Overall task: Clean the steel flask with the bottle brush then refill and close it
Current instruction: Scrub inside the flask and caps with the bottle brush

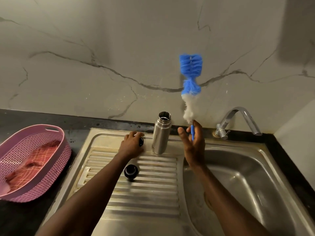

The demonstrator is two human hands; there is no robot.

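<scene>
The steel flask (161,133) stands upright and uncapped at the back of the ribbed draining board (144,193). My right hand (192,143), just right of the flask, holds the blue handle of the bottle brush (190,82), whose blue and white bristles point up in front of the wall. My left hand (132,144), just left of the flask, grips a small black cap piece (141,142) on the board. A second black cap (130,171) lies on the ribs nearer to me.
The sink basin (247,181) lies to the right, with a chrome tap (238,121) at its back corner. A pink mesh basket (56,133) with a reddish cloth sits on the dark counter at the left. A marble wall stands behind.
</scene>
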